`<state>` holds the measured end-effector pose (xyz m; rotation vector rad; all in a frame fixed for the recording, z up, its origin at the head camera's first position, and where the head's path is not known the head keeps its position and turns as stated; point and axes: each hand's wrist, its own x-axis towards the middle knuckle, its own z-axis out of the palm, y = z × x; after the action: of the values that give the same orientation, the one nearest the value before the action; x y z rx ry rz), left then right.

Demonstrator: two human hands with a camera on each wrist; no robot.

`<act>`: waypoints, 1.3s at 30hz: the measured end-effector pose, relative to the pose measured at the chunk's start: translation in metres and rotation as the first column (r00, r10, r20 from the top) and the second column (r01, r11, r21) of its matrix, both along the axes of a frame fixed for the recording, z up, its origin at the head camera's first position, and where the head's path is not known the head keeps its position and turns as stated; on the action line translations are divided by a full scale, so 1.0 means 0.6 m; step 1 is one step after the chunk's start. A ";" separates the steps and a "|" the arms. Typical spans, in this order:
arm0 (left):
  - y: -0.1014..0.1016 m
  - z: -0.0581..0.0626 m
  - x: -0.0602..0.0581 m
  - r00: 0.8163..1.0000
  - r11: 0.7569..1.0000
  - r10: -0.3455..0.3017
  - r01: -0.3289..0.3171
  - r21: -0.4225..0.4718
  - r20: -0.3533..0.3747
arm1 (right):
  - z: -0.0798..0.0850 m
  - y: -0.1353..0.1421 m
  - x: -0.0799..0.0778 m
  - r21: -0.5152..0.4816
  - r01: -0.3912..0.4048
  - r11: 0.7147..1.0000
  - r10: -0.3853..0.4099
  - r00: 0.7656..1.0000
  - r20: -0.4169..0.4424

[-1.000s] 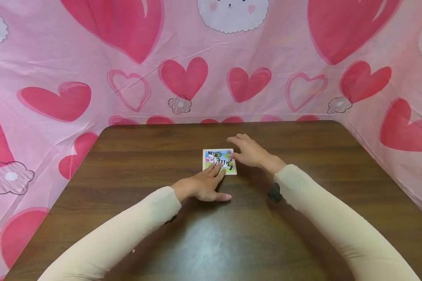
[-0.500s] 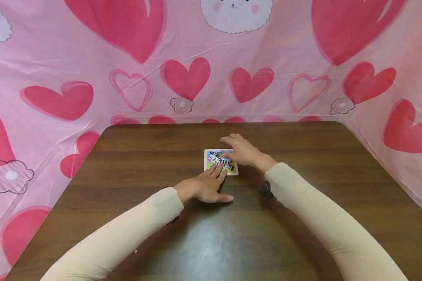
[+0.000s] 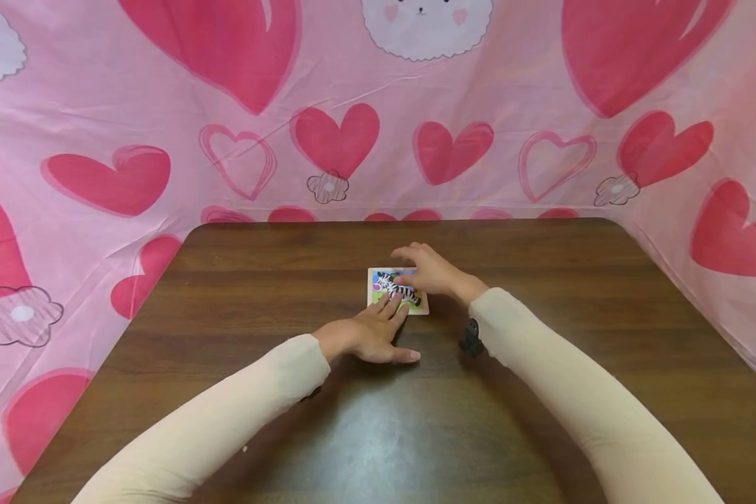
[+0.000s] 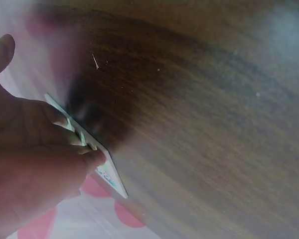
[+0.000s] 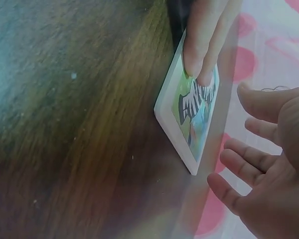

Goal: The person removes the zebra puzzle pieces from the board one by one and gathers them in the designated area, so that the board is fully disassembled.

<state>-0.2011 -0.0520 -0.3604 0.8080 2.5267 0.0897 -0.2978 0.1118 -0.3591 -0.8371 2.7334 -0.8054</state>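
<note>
A small square zebra picture puzzle (image 3: 383, 281) with a pale border lies flat on the brown wooden table (image 3: 258, 280). My left hand (image 3: 372, 336) touches its near edge with outstretched fingertips, the thumb spread to the right. In the left wrist view those fingers (image 4: 92, 158) rest on the puzzle board (image 4: 117, 181). My right hand (image 3: 437, 271) hovers over the board's right side, fingers spread and loosely bent. From the right wrist view, the right hand (image 5: 274, 159) is apart from the board (image 5: 177, 137) and holds nothing.
A pink cloth (image 3: 378, 84) printed with red hearts hangs behind the table and along its sides. Dark wrist devices show at the cuffs, the right one (image 3: 471, 339) most clearly. A tiny pale speck (image 3: 245, 449) lies beside the left sleeve.
My right hand has moved left, further over the zebra puzzle. The left hand stays on the near edge. The whole head view has shifted slightly.
</note>
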 end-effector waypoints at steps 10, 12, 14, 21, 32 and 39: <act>-0.002 -0.007 -0.007 1.000 1.000 -0.014 0.015 -0.021 0.024 | -0.011 -0.030 -0.005 0.074 -0.040 0.996 0.035 0.997 0.070; -0.002 -0.006 -0.005 1.000 1.000 -0.018 0.018 -0.018 0.024 | -0.014 -0.040 -0.002 0.132 -0.029 0.991 0.022 0.998 0.051; -0.002 -0.005 -0.003 1.000 1.000 -0.018 0.019 -0.016 0.024 | -0.016 -0.048 0.001 0.188 -0.015 0.982 0.010 1.000 0.025; -0.002 -0.008 0.002 1.000 1.000 -0.010 0.010 -0.001 0.018 | -0.021 -0.060 0.005 0.244 0.003 0.970 0.000 1.000 -0.014; -0.001 -0.007 0.000 1.000 1.000 -0.002 0.002 -0.010 0.007 | -0.021 -0.055 -0.013 0.254 -0.036 0.967 0.040 0.999 -0.010; -0.001 -0.003 0.000 1.000 1.000 0.002 -0.002 -0.011 0.004 | -0.025 -0.057 -0.020 0.251 -0.032 0.967 0.041 0.999 -0.032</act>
<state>-0.2013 -0.0529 -0.3624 0.8007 2.5216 0.0780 -0.3097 0.0775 -0.3741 -0.8517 2.7651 -0.4276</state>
